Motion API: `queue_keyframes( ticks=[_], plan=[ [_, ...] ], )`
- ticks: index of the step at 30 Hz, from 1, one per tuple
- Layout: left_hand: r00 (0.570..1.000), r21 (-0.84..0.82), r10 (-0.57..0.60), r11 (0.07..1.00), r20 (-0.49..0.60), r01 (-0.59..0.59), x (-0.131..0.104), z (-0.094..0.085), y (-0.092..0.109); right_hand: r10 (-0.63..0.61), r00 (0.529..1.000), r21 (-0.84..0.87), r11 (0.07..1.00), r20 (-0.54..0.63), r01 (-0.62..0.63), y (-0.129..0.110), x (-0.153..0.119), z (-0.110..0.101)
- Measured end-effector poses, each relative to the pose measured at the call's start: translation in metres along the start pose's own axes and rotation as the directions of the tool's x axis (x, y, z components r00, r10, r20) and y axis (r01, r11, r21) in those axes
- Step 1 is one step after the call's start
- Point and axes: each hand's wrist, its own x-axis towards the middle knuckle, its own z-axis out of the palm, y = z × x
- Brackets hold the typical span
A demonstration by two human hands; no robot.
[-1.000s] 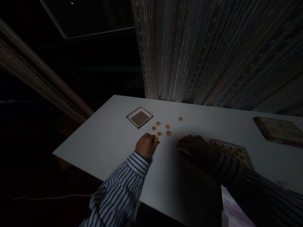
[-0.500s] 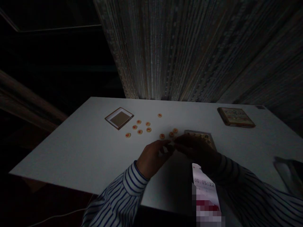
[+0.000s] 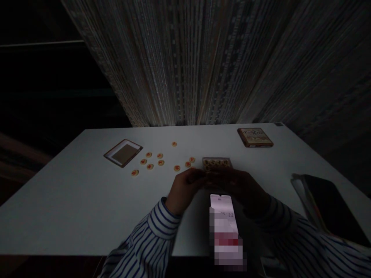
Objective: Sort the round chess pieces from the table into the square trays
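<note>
My left hand [image 3: 185, 187] and my right hand [image 3: 239, 186] meet at the near edge of a small tray [image 3: 216, 159] that holds rows of round pieces with dark characters. The fingers of both hands overlap the tray's near part and are too dark to show what they hold. Just left of the tray lie round pieces with red marks, among them one piece [image 3: 177, 168] near my left fingers. Farther left, several more red-marked pieces [image 3: 160, 163] are scattered on the white table [image 3: 87, 208]. A lit phone [image 3: 222, 204] lies below my hands.
An open box lid or shallow box [image 3: 111, 154] rests at the left of the table. A closed decorated box [image 3: 255, 137] is at the back right. Dark folders [image 3: 333, 204] lie on the right side. A string curtain [image 3: 185, 61] hangs behind the table.
The view has turned to the right, so the table's things appear farther left. My hands have come closer together over the tray's near edge, and more of the dark folders shows.
</note>
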Motion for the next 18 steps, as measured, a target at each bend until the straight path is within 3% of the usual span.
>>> queue_keyframes(
  ticks=[4,8,10,15,18],
  plan=[
    [0.998,-0.017,-0.070,0.997,0.005,0.070,0.004,0.003,-0.003,-0.164,0.986,-0.286,0.945,0.005,0.158,0.007,-0.002,-0.005],
    [0.996,0.026,-0.078,0.997,0.029,0.078,0.007,0.002,-0.001,-0.364,0.926,-0.503,0.784,0.103,0.364,0.009,0.006,-0.008],
    [0.996,0.023,-0.081,0.996,0.026,0.081,0.009,0.000,0.000,-0.401,0.902,-0.568,0.710,0.163,0.417,0.010,0.012,-0.009],
    [0.978,0.058,-0.113,0.990,-0.176,0.125,0.018,-0.008,-0.012,-0.237,0.944,-0.711,0.622,0.229,0.328,0.017,0.029,-0.015],
    [0.972,0.084,-0.094,0.990,-0.215,0.114,0.020,-0.013,-0.027,-0.128,0.961,-0.767,0.581,0.246,0.273,0.023,0.038,-0.017]
  ],
)
